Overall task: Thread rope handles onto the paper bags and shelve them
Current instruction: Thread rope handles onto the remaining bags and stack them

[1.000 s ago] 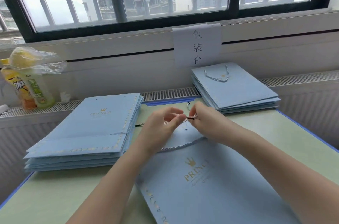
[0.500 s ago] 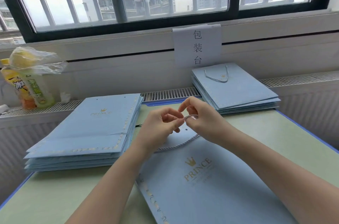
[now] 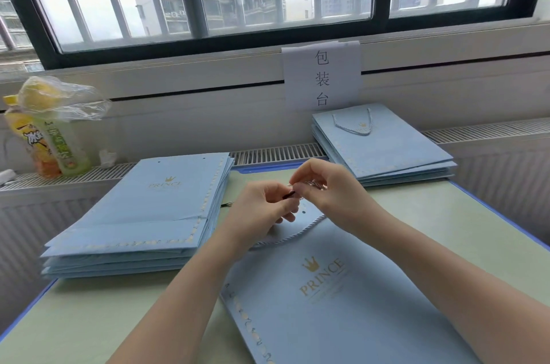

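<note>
Three groups of pale blue paper bags on the green bench point(image 3: 431, 214): one flat bag point(image 3: 342, 304) nearest, a stack point(image 3: 143, 214) to the left, a second stack point(image 3: 384, 152) at far right by the wall. Gold crown and "PRINCE" printed on the near bag and on the left stack's top bag; smaller print beneath, too fine to read. Gold dotted trim along the bags' edges. Two punched holes near the far edge of the left stack's top bag. Blue-white twisted rope handle point(image 3: 352, 125) already looped on the right stack's top bag. Another rope point(image 3: 291, 237) curving across the near bag's upper part. Left hand point(image 3: 262, 214) with fingers curled, pinching the rope's dark tip point(image 3: 289, 194); right hand point(image 3: 327, 194) pinching the rope just beside it, both raised slightly above the bag's top edge. White paper sign point(image 3: 323, 74) on the wall, reading 包装台. Two drink bottles point(image 3: 50, 143) on the ledge at far left, a crumpled clear plastic bag point(image 3: 68, 101) over their tops; labels in Chinese, not legible.
</note>
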A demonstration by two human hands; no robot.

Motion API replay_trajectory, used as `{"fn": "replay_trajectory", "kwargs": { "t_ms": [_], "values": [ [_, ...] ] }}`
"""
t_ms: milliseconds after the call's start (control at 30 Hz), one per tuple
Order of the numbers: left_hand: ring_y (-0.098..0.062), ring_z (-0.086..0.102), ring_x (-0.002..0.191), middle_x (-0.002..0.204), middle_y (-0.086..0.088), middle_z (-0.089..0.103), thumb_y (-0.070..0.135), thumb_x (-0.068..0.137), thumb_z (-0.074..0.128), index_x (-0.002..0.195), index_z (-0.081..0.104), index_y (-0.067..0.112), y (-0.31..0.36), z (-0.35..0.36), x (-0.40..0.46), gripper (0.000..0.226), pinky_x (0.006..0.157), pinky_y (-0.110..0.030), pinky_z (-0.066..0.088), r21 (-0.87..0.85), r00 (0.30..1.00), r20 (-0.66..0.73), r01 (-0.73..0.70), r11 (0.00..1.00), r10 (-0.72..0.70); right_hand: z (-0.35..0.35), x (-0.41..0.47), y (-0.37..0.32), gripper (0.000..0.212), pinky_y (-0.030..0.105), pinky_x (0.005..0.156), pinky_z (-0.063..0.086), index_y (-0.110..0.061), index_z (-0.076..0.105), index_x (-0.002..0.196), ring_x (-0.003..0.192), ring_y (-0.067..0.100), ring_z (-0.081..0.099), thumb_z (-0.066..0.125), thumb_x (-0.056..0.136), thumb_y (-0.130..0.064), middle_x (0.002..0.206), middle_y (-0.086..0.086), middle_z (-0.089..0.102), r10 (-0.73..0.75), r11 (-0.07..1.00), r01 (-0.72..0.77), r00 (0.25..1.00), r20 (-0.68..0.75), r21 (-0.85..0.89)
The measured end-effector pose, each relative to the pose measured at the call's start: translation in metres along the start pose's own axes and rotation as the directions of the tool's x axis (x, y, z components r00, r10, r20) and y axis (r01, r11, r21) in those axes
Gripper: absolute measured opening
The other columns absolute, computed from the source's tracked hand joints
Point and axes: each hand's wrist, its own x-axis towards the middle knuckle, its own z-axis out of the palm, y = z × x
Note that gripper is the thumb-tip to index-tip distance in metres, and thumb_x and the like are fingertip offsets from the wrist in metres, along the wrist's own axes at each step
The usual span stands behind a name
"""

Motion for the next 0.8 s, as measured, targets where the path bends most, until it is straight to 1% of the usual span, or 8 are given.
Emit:
{"fn": "replay_trajectory", "kwargs": {
  "t_ms": [200, 267, 333, 433, 567, 667, 733, 800],
  "values": [
    [-0.002, 0.055, 0.053, 0.065, 0.003, 0.063, 0.012, 0.096, 0.053, 0.080, 0.069, 0.012, -0.003, 0.000, 0.002, 0.022, 0.052, -0.008, 0.037, 0.124, 0.989, -0.060, -0.124, 0.985, 0.132, 0.000, 0.002, 0.000, 0.008, 0.011, 0.068, 0.046, -0.011, 0.069, 0.090, 0.070, 0.001, 0.062, 0.064, 0.087, -0.005, 0.078, -0.005, 0.068, -0.033, 0.999, 0.032, 0.999, -0.017, -0.043],
    [0.000, 0.054, 0.052, 0.062, 0.008, 0.062, 0.011, 0.097, 0.049, 0.076, 0.067, 0.017, -0.005, 0.001, 0.002, 0.028, 0.052, -0.008, 0.037, 0.160, 0.983, -0.057, -0.161, 0.974, 0.172, 0.000, 0.001, 0.002, 0.005, 0.012, 0.067, 0.046, -0.011, 0.069, 0.089, 0.069, 0.000, 0.062, 0.065, 0.088, -0.008, 0.074, -0.008, 0.066, -0.029, 0.997, 0.030, 1.000, 0.008, -0.066],
    [0.001, 0.054, 0.054, 0.060, 0.013, 0.061, 0.014, 0.098, 0.047, 0.076, 0.066, 0.019, -0.006, 0.003, 0.002, 0.030, 0.053, -0.009, 0.039, 0.160, 0.982, -0.054, -0.172, 0.972, 0.183, 0.000, 0.001, 0.003, 0.004, 0.021, 0.068, 0.050, -0.014, 0.067, 0.085, 0.069, 0.003, 0.062, 0.065, 0.088, -0.011, 0.071, -0.010, 0.065, -0.010, 0.997, 0.011, 1.000, 0.019, -0.079],
    [0.003, 0.058, 0.064, 0.068, 0.016, 0.064, 0.022, 0.098, 0.047, 0.080, 0.067, 0.021, -0.008, 0.004, 0.003, 0.027, 0.064, -0.019, 0.047, 0.172, 0.983, -0.052, -0.164, 0.971, 0.175, -0.001, 0.001, 0.002, 0.007, 0.026, 0.070, 0.051, -0.015, 0.065, 0.083, 0.070, 0.008, 0.061, 0.064, 0.089, -0.013, 0.072, -0.006, 0.066, 0.024, 0.999, -0.024, 1.000, 0.003, -0.049],
    [-0.012, 0.064, 0.086, 0.087, 0.005, 0.070, 0.021, 0.098, 0.051, 0.085, 0.069, 0.025, -0.014, 0.006, 0.004, 0.022, 0.081, -0.034, 0.051, 0.303, 0.977, 0.022, -0.207, 0.930, 0.211, -0.001, 0.001, -0.001, 0.007, 0.018, 0.061, 0.045, -0.008, 0.065, 0.083, 0.060, 0.003, 0.057, 0.062, 0.089, -0.008, 0.070, 0.000, 0.066, 0.094, 0.985, -0.093, 0.996, 0.003, 0.142],
    [-0.011, 0.062, 0.084, 0.084, 0.008, 0.069, 0.026, 0.096, 0.051, 0.079, 0.066, 0.031, -0.013, 0.007, 0.003, 0.024, 0.077, -0.027, 0.048, 0.318, 0.965, -0.021, -0.243, 0.916, 0.263, -0.003, 0.000, -0.002, 0.006, 0.014, 0.061, 0.043, -0.002, 0.065, 0.087, 0.059, 0.002, 0.057, 0.061, 0.090, -0.004, 0.069, 0.002, 0.066, 0.095, 0.974, -0.104, 0.994, 0.054, 0.202],
    [-0.001, 0.062, 0.077, 0.076, 0.012, 0.067, 0.027, 0.093, 0.050, 0.079, 0.067, 0.024, -0.012, 0.004, 0.004, 0.023, 0.071, -0.018, 0.047, 0.273, 0.954, -0.069, -0.264, 0.925, 0.293, -0.003, 0.000, -0.003, 0.006, 0.010, 0.060, 0.043, 0.000, 0.065, 0.090, 0.059, -0.002, 0.059, 0.060, 0.090, -0.003, 0.070, 0.001, 0.067, 0.093, 0.972, -0.106, 0.993, 0.073, 0.211],
    [0.006, 0.060, 0.069, 0.066, 0.020, 0.064, 0.020, 0.095, 0.053, 0.075, 0.064, 0.029, -0.011, 0.001, 0.004, 0.024, 0.066, -0.010, 0.042, 0.262, 0.950, -0.090, -0.268, 0.927, 0.300, -0.002, -0.001, -0.003, 0.006, 0.009, 0.059, 0.042, -0.002, 0.066, 0.089, 0.059, -0.005, 0.059, 0.060, 0.090, -0.003, 0.070, -0.003, 0.066, 0.080, 0.977, -0.091, 0.995, 0.064, 0.194]
  ]
}}
